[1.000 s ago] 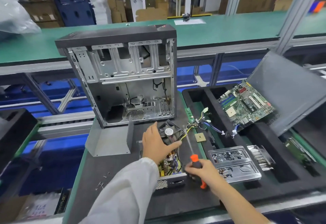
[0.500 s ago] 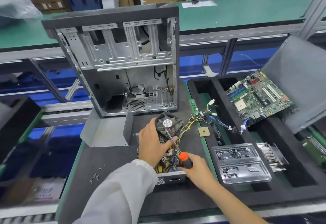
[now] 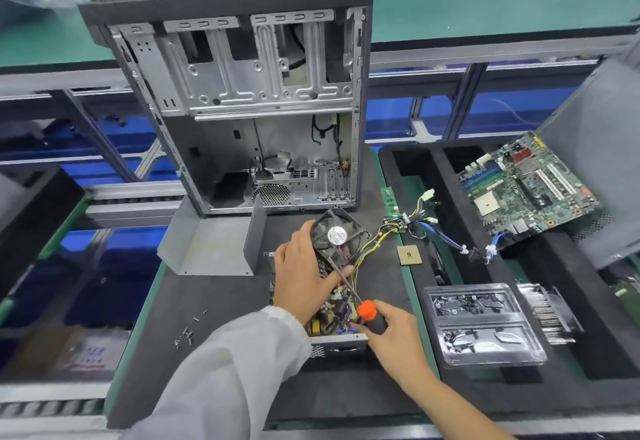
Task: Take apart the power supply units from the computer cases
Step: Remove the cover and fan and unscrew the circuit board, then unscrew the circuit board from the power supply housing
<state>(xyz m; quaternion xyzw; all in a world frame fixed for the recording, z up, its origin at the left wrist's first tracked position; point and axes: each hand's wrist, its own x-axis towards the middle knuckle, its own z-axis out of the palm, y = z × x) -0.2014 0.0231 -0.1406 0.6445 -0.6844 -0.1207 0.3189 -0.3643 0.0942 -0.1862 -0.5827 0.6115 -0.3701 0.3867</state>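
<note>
One power supply unit (image 3: 337, 322), one fan (image 3: 337, 237), one screwdriver (image 3: 367, 311)

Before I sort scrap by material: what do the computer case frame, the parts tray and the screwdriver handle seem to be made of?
The computer case frame looks like bare stamped sheet steel: dull silver, with pressed ribs and punched holes. The parts tray looks like thin clear moulded plastic: glossy, and its contents show through. The screwdriver handle looks like plastic or rubber, orange and black, held by the right hand.

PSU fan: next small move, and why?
Probably turn the screwdriver to loosen the fan: the right hand grips its handle, the shaft angles up toward the fan, and the left hand steadies the fan over the open power supply.
</note>
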